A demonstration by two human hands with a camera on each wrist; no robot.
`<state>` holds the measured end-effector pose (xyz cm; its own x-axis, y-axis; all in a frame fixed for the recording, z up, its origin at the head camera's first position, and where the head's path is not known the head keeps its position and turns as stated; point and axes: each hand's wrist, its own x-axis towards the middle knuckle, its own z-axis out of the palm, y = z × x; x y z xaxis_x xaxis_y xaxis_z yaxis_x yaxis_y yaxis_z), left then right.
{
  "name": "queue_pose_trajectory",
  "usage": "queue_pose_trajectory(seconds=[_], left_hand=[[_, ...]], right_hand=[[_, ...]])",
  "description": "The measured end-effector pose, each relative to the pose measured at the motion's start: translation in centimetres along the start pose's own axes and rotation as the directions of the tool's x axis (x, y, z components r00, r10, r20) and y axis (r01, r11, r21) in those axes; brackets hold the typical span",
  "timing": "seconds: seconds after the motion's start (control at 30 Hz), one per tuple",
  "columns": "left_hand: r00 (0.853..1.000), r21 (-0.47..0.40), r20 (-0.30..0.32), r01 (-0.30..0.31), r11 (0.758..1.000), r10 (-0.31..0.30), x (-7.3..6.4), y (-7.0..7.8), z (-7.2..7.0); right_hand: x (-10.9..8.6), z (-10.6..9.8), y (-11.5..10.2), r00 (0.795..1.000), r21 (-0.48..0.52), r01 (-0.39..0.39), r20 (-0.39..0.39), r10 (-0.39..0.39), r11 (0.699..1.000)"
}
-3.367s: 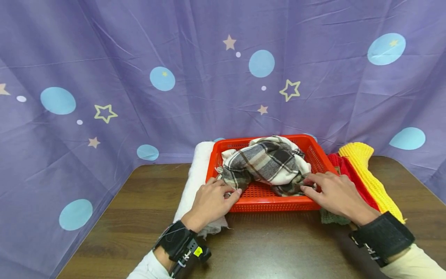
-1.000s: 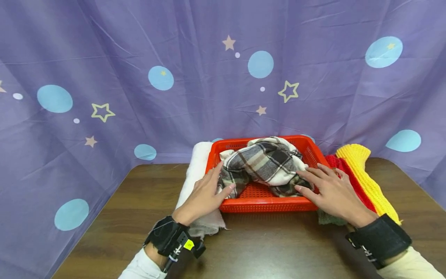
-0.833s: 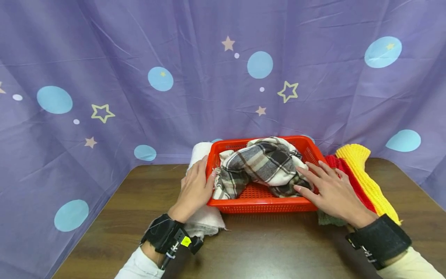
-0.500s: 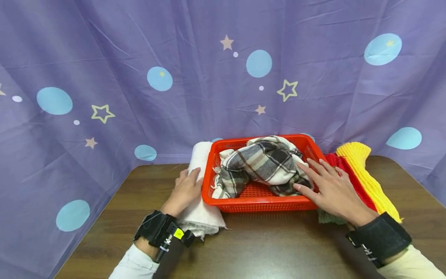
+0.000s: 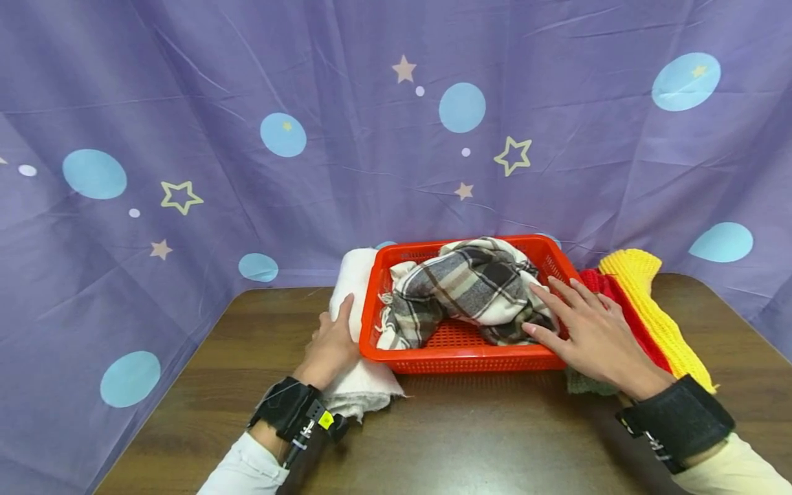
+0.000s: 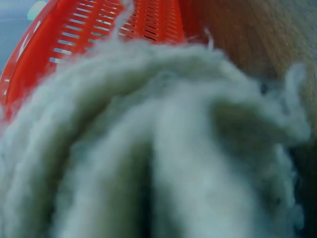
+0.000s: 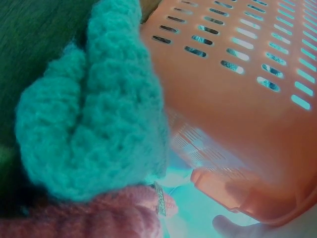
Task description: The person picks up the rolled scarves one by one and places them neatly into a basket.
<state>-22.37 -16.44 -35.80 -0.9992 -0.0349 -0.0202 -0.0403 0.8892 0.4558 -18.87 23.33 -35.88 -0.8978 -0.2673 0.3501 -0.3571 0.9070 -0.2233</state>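
A rolled white scarf (image 5: pixel 354 275) with a frayed grey end lies along the left side of the red basket (image 5: pixel 470 359). My left hand (image 5: pixel 329 350) grips the roll from its left, thumb along the top; the bent fingers are mostly hidden behind it. In the left wrist view the scarf's fuzzy folds (image 6: pixel 163 134) fill most of the picture. A black, white and beige plaid scarf (image 5: pixel 460 285) lies bunched inside the basket. Fingers spread, my right hand (image 5: pixel 597 337) rests over the basket's right rim, its fingertips near the plaid scarf.
Right of the basket lie a yellow knitted scarf (image 5: pixel 656 309), a red knit (image 5: pixel 637 326) and a green knit (image 5: pixel 584 381), partly under my right hand. All stand on a wooden table (image 5: pixel 495 433). A purple curtain (image 5: pixel 371 172) hangs behind.
My left hand has moved from the basket's left front corner leftward onto the white scarf and bent its fingers round it. The right hand's fingers have spread and straightened at the right rim.
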Motion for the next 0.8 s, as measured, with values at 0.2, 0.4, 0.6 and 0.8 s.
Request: queue_pose_trajectory(seconds=[0.2, 0.4, 0.6, 0.8], left_hand=[[0.999, 0.04, -0.047, -0.009, 0.999, 0.011, 0.1, -1.1, -0.6], [0.999, 0.058, -0.046, 0.011, 0.998, -0.008, 0.0, -3.1, -1.7], [0.998, 0.065, -0.051, 0.037, 0.997, -0.033, 0.2, -4.6, -2.6], [0.997, 0.066, -0.054, 0.055, 0.996, -0.051, 0.3, -6.0, -3.6]], right_hand=[[-0.1, 0.3, 0.0, 0.998, 0.002, 0.015, -0.053, -0.015, 1.0], [0.0, 0.5, 0.0, 0.997, 0.003, 0.02, -0.077, -0.02, 1.0], [0.0, 0.3, 0.1, 0.997, 0.002, 0.021, -0.072, -0.02, 1.0], [-0.1, 0.2, 0.1, 0.998, -0.004, 0.017, -0.062, -0.018, 1.0]])
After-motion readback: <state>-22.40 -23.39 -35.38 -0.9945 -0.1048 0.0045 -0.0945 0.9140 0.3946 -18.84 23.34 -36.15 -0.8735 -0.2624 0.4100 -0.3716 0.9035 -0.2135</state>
